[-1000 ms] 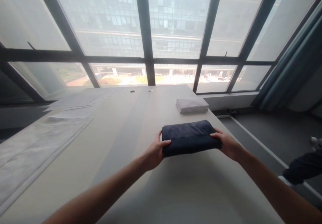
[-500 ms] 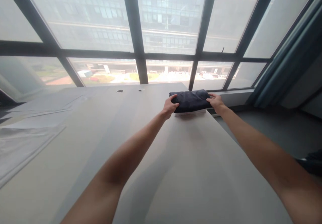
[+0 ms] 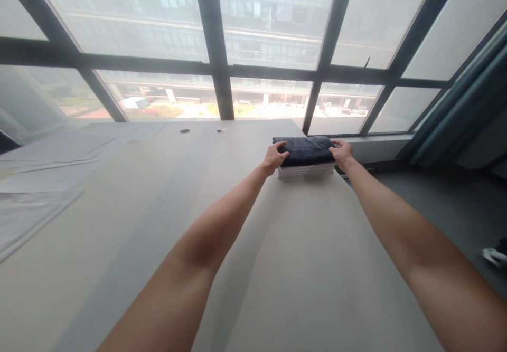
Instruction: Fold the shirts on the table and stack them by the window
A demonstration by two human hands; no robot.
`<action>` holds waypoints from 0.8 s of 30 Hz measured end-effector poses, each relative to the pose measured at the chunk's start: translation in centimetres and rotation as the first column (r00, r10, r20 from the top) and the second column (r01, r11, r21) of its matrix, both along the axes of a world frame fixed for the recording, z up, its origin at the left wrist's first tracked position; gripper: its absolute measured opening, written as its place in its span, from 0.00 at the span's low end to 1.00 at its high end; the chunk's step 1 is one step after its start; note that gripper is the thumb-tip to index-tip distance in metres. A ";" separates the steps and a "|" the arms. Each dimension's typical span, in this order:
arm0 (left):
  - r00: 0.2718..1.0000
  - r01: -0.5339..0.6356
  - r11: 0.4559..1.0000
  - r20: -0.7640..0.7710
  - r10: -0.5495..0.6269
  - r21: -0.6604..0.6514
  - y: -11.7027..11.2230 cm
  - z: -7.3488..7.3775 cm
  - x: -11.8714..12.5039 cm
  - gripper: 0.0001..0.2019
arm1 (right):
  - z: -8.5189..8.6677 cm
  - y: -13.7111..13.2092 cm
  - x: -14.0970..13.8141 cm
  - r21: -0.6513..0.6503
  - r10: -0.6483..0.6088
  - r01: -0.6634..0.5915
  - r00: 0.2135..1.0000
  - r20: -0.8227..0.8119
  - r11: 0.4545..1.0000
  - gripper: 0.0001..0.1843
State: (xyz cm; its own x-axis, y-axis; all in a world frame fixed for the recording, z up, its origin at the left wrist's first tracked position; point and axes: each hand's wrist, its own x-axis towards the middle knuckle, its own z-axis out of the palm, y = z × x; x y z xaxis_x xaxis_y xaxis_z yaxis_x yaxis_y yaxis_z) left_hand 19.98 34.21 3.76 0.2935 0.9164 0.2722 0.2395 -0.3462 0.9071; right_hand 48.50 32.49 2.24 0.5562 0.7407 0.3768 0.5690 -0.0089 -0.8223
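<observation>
A: Where's the folded bundle of dark navy cloth point(image 3: 309, 152)?

B: Near the far right corner of the white, smooth tabletop point(image 3: 309, 257), right on top of a flat stack of folded white material point(image 3: 306, 172); I see no gap between them.

A: And the hands?

B: Both are closed on the navy bundle. The left hand point(image 3: 276, 157) pinches its left end, thumb in front; the right hand point(image 3: 342, 155) has the right end the same way, beside the tabletop's right edge.

A: What else is on there?

B: Two small round holes, a larger one point(image 3: 185, 131) and a smaller one point(image 3: 219, 131), near the far edge. Thin white sheets point(image 3: 59, 154) spread around the far left corner, with a wrinkled, whitish sheet point(image 3: 31, 212) nearer along the left side.

A: Beyond the tabletop?

B: Dark-framed windows point(image 3: 216, 35) past the far edge, and a blue-grey fabric curtain point(image 3: 461, 104) off to the right.
</observation>
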 end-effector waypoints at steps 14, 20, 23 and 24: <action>0.777 0.159 0.876 -0.605 0.173 0.455 -3.6 -1.1 -2.2 0.15 | 1.0 -6.4 -0.7 -0.238 0.331 -0.244 0.496 0.802 0.940 0.20; 0.777 0.113 0.867 -0.588 0.227 0.484 -4.2 0.2 -1.2 0.13 | 1.5 -6.2 -1.3 -0.197 0.262 -0.174 0.561 0.786 0.965 0.15; 0.774 0.134 0.838 -0.584 0.244 0.528 -4.5 0.1 -1.4 0.12 | 1.3 -6.2 -1.0 -0.246 0.285 -0.150 0.604 0.744 0.958 0.16; 0.769 0.148 0.833 -0.591 0.242 0.534 -4.7 -0.2 -1.6 0.11 | 1.1 -6.3 -0.9 -0.267 0.301 -0.150 0.605 0.737 0.952 0.16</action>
State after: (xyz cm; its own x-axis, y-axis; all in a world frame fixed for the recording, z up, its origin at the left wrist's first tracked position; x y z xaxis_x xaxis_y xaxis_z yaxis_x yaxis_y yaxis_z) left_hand 18.33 29.53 3.60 0.5305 0.6987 0.4800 0.6970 -0.6818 0.2220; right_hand 47.57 26.15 3.30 -0.0687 0.8921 0.4465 0.9886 0.1209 -0.0895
